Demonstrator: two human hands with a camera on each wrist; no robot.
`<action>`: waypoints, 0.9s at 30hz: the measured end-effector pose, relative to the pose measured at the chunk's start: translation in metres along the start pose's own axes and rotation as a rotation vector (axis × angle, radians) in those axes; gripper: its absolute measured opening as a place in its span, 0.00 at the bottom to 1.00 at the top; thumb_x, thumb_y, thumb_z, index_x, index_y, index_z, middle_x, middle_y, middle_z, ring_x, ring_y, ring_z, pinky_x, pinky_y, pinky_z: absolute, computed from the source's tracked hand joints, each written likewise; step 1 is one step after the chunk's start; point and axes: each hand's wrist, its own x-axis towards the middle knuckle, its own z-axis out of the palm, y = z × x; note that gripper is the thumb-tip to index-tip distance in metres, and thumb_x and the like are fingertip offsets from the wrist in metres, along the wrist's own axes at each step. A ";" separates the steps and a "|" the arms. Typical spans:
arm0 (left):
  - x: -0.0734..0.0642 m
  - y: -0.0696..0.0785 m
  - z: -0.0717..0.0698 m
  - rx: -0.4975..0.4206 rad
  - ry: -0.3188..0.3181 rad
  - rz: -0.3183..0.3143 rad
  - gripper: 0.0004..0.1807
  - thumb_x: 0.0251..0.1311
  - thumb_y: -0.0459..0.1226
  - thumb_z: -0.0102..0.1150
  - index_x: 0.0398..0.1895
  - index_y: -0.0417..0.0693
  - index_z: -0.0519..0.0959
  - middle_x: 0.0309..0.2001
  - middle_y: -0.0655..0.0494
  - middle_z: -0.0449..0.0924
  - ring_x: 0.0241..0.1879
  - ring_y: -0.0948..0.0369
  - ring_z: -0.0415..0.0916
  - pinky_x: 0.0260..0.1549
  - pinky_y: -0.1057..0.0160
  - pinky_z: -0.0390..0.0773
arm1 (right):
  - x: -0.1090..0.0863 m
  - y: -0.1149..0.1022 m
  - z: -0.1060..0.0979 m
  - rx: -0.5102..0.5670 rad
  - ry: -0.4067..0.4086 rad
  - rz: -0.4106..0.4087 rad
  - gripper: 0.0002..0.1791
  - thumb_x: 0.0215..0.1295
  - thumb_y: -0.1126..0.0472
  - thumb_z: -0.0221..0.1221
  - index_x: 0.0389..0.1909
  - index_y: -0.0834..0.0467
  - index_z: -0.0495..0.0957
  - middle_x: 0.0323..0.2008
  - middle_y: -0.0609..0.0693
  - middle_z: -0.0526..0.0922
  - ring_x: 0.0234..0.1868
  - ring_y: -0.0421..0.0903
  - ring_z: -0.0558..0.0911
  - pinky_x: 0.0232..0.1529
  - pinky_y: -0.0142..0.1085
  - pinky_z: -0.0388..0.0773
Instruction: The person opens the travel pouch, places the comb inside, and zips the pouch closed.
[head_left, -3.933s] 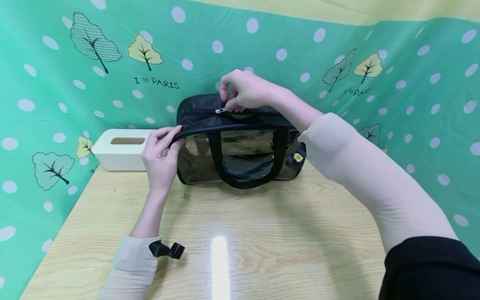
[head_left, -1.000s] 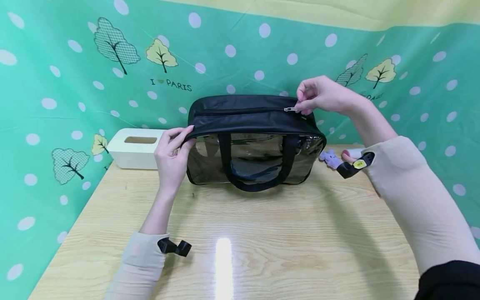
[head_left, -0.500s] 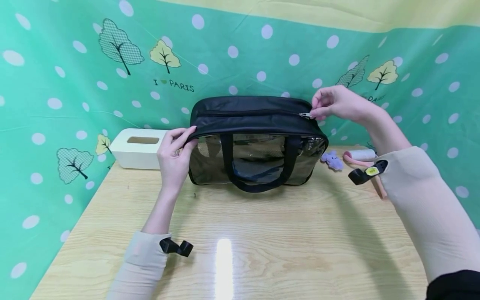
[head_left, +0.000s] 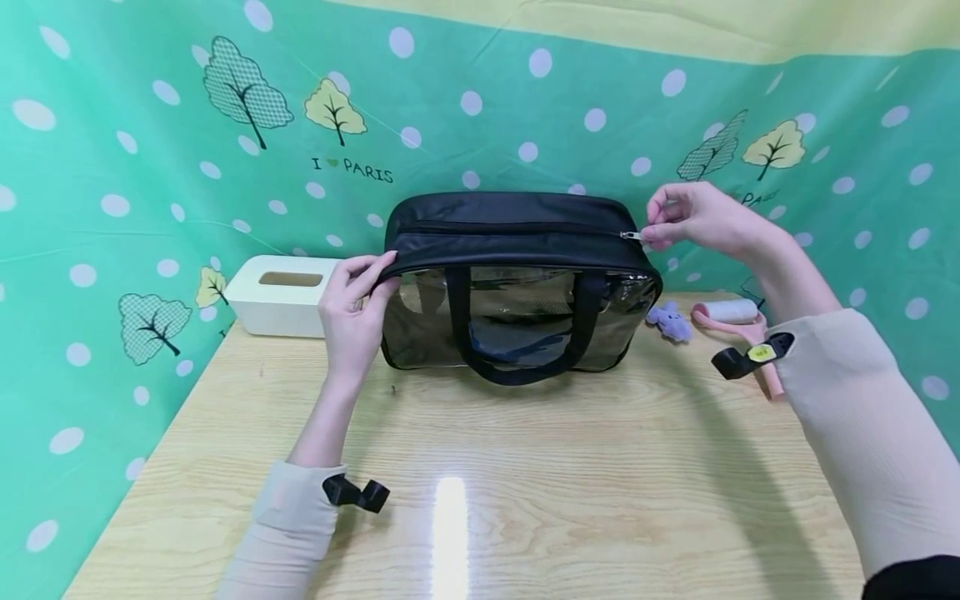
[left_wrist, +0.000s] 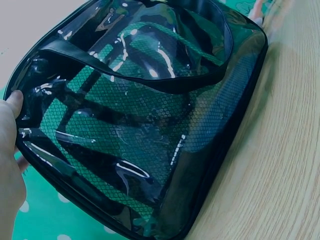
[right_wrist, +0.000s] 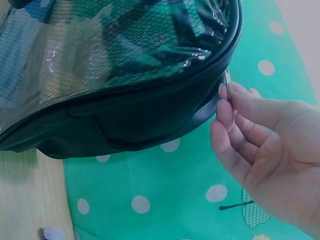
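A black bag (head_left: 517, 250) with a see-through front panel stands upright at the back of the table. Its front handle (head_left: 517, 375) hangs down over the panel. My left hand (head_left: 356, 312) pinches the bag's upper left corner, thumb in front. At the right end of the top, my right hand (head_left: 697, 218) pinches the metal zipper pull (head_left: 632, 236) between thumb and finger. The zipper line looks closed along the top. Through the panel in the left wrist view, mesh (left_wrist: 125, 125) and something bluish (left_wrist: 220, 110) show, their kind unclear.
A white box (head_left: 277, 300) with an oval slot on top stands left of the bag. To its right lie a small purple toy-like thing (head_left: 670, 322), a pale roll (head_left: 727, 311) and a pink handled thing (head_left: 750, 332). A dotted green cloth (head_left: 480, 100) hangs behind.
My right hand has drawn the zipper pull along the bag's top from near its middle to the right end, closing the opening. The left hand keeps its grip on the corner.
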 end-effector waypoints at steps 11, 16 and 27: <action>0.000 0.002 0.000 -0.002 -0.002 0.008 0.15 0.63 0.32 0.68 0.53 0.50 0.88 0.50 0.44 0.84 0.50 0.65 0.77 0.42 0.75 0.76 | -0.007 0.018 0.000 0.000 0.026 0.005 0.11 0.73 0.59 0.63 0.44 0.60 0.73 0.33 0.41 0.87 0.36 0.42 0.86 0.43 0.32 0.82; 0.000 0.002 -0.001 -0.003 -0.006 0.008 0.15 0.64 0.33 0.68 0.54 0.50 0.88 0.50 0.44 0.84 0.49 0.65 0.77 0.41 0.75 0.75 | -0.009 0.026 0.001 0.029 0.029 -0.005 0.09 0.73 0.61 0.62 0.42 0.61 0.72 0.31 0.44 0.87 0.34 0.44 0.86 0.41 0.33 0.83; 0.000 0.003 -0.001 -0.008 -0.004 0.011 0.15 0.63 0.31 0.69 0.53 0.47 0.88 0.50 0.42 0.83 0.49 0.66 0.77 0.40 0.76 0.74 | -0.010 0.038 0.002 0.068 0.036 0.013 0.06 0.74 0.62 0.61 0.41 0.59 0.72 0.30 0.44 0.86 0.35 0.44 0.87 0.42 0.33 0.85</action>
